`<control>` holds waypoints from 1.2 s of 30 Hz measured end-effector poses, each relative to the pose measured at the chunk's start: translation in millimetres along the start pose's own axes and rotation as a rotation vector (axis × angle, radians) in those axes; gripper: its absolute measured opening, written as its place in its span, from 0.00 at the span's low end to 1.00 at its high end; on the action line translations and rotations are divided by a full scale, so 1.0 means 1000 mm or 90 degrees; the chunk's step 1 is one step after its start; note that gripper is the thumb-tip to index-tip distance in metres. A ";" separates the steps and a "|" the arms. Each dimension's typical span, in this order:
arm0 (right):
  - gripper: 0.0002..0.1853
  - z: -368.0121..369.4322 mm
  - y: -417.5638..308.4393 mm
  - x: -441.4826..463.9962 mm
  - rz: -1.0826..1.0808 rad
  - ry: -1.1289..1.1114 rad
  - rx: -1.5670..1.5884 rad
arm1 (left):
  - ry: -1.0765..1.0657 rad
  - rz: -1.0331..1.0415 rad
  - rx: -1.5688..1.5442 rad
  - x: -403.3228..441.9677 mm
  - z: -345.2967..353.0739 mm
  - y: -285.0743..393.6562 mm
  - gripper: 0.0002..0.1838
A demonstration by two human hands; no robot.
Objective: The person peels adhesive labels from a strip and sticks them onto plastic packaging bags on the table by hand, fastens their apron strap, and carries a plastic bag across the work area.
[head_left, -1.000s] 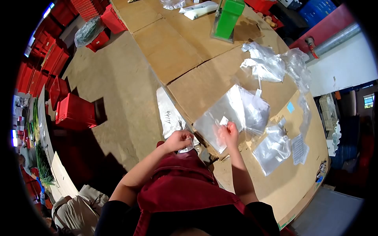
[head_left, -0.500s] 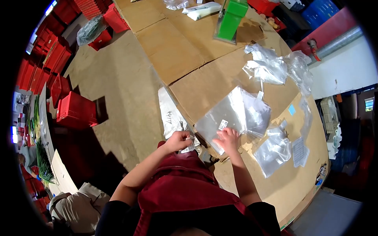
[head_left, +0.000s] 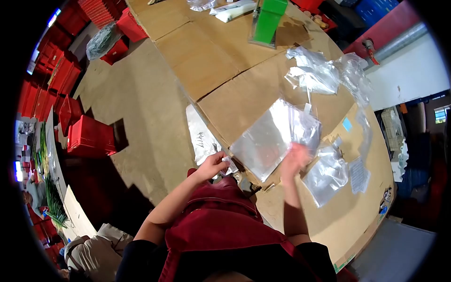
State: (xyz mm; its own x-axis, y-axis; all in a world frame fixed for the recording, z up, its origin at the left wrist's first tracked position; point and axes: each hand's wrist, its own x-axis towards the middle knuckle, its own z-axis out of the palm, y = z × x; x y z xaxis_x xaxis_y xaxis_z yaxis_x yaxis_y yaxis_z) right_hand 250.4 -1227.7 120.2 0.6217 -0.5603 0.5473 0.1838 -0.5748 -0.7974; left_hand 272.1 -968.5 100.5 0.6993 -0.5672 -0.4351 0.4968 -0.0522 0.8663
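Observation:
My left hand [head_left: 213, 165] is pinched on a small strip of labels [head_left: 229, 165] at the table's near edge, above my apron. Blurred by motion, my right hand [head_left: 296, 160] is over the lower right part of a stack of clear plastic bags [head_left: 265, 141]; its fingers cannot be made out. No white label shows on the stack's left part. Another pile of clear bags [head_left: 325, 178] lies right of my right hand. A white sack with black writing [head_left: 201, 136] hangs beside the table edge, beyond my left hand.
Cardboard [head_left: 202, 51] covers the table. On it are a green dispenser [head_left: 268, 21], crumpled plastic [head_left: 314, 70], a blue note [head_left: 347, 124] and a printed sheet [head_left: 359, 176]. Red crates [head_left: 91, 136] stand on the floor at left. A person [head_left: 36, 192] is at the far left by green stalks.
My right hand has moved right, away from the label it was touching on the bag stack, and that label no longer shows. My left hand stays near the table edge with the strip.

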 end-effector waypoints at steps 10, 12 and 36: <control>0.10 0.034 0.026 -0.062 0.404 -0.575 0.103 | -0.040 -0.015 0.333 0.007 0.000 0.007 0.07; 0.12 0.033 0.025 -0.027 0.400 -0.553 -0.161 | -0.026 -0.010 0.463 0.005 -0.005 0.008 0.09; 0.06 -0.045 0.051 0.037 0.169 -0.137 -0.086 | 0.015 -0.015 0.184 -0.005 0.001 0.012 0.09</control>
State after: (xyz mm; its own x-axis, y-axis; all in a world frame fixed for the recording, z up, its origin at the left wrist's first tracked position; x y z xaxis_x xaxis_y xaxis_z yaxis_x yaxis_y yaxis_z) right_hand 248.4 -1304.4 110.9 0.7831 -0.5700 0.2487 -0.0980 -0.5080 -0.8558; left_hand 273.9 -966.8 113.2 0.7025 -0.5443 -0.4584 0.3483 -0.2988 0.8885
